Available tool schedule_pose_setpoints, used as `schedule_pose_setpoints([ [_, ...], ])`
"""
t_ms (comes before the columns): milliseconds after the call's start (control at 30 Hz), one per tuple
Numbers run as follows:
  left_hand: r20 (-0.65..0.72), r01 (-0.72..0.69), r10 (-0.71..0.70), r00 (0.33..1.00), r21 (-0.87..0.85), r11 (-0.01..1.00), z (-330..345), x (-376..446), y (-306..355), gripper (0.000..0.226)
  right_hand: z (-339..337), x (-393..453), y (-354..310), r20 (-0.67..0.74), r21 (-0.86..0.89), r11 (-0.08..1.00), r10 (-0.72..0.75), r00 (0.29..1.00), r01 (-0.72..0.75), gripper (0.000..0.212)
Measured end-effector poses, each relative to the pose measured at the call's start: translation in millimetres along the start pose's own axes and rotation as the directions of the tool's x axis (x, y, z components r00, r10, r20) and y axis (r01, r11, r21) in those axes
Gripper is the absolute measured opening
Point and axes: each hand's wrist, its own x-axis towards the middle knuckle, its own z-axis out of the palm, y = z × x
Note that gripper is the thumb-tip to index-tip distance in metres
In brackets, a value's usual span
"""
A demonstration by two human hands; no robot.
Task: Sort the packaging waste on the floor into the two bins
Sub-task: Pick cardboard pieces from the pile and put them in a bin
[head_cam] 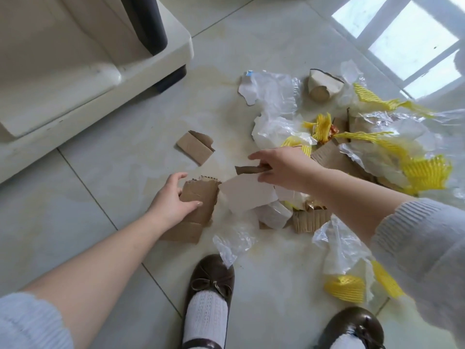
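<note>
Floor [100,197] of pale tiles, seen from above. Left hand [171,197], centre-left of the frame, gripped a brown cardboard piece [201,200], thumb across its face and fingers curled behind its left edge; a flat card [183,231] lay beneath it on the tiles. Right hand [281,170], just right of centre, pinched a dark torn strip [249,169] together with a pale sheet [245,195], fingers curled round both. A folded card [195,147] lay alone above the left hand, apart from the rest. The heap [352,147] filled the right half of the frame: clear plastic film [274,91], yellow foam net [425,172], corrugated scraps [312,220] and a crushed paper cup [323,84] at upper centre-right. More film [234,244] lay at lower centre, touching the toe of a brown shoe [210,278]; a second shoe [354,328] stood at lower right. A cream appliance base [100,59] with a dark cylinder [146,21] occupied the upper left. Neither bin could be identified.
</note>
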Motion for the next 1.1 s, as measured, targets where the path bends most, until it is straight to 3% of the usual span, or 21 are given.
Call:
schedule_pose_setpoints([
  [67,0.027,-0.027,0.029,0.999,-0.078,0.997,-0.1,-4.2,2.1,0.048,-11.4,-6.3,2.7,-0.014,-0.001,1.000,0.015,1.000,-0.015,0.030],
  [167,0.085,-0.030,0.052,0.995,-0.243,0.970,-3.4,-11.7,10.9,0.021,-29.7,-15.8,5.1,-0.098,0.097,0.994,0.063,0.993,-0.054,0.025],
  [333,0.094,-0.055,0.095,0.991,-0.365,0.930,-26.7,2.1,29.6,0.009,-47.9,-16.2,3.0,-0.304,0.321,0.938,0.232,0.924,-0.130,0.030],
  [400,0.065,-0.107,0.127,0.990,-0.256,0.961,-38.8,18.0,41.2,0.006,-50.3,-10.3,6.9,-0.324,0.517,0.842,0.361,0.875,-0.156,0.031],
  [467,0.054,-0.214,0.210,0.976,0.083,0.973,-49.1,36.1,53.9,0.006,-53.7,-5.2,13.5,-0.297,0.697,0.696,0.497,0.815,-0.170,0.034],
  [533,0.117,-0.335,0.319,0.940,0.483,0.809,-53.3,54.8,64.7,0.023,-57.8,-3.9,24.6,-0.235,0.815,0.557,0.571,0.787,-0.161,0.031],
  [600,0.221,-0.372,0.321,0.921,0.744,0.556,-53.3,67.7,77.4,0.034,-65.0,-7.3,39.8,-0.170,0.881,0.448,0.600,0.782,-0.153,0.021],
  [667,0.307,-0.382,0.270,0.913,0.876,0.295,-48.9,79.6,90.0,0.041,-75.1,-14.6,60.0,-0.110,0.924,0.351,0.631,0.768,-0.155,0.023],
  [767,0.384,-0.406,0.231,0.894,0.912,0.054,-35.9,92.4,104.5,0.044,-87.0,-29.1,88.9,-0.031,0.971,0.202,0.642,0.766,-0.130,0.026],
  [833,0.415,-0.418,0.216,0.884,0.908,-0.033,-28.2,98.2,110.2,0.044,-86.7,-37.2,105.1,-0.004,0.986,0.128,0.660,0.751,-0.108,0.030],
  [967,0.428,-0.426,0.212,0.878,0.903,-0.059,-23.1,106.7,118.8,0.042,-71.5,-47.1,125.1,0.088,0.991,0.014,0.674,0.734,-0.132,0.033],
  [1033,0.433,-0.427,0.180,0.883,0.901,-0.076,-22.7,109.8,120.9,0.044,-61.5,-49.6,127.5,0.213,0.971,-0.051,0.619,0.756,-0.232,0.035],
  [1100,0.442,-0.434,0.139,0.886,0.897,-0.083,-21.7,111.9,121.9,0.047,-48.0,-48.7,127.4,0.314,0.929,-0.017,0.565,0.763,-0.370,0.037],
])
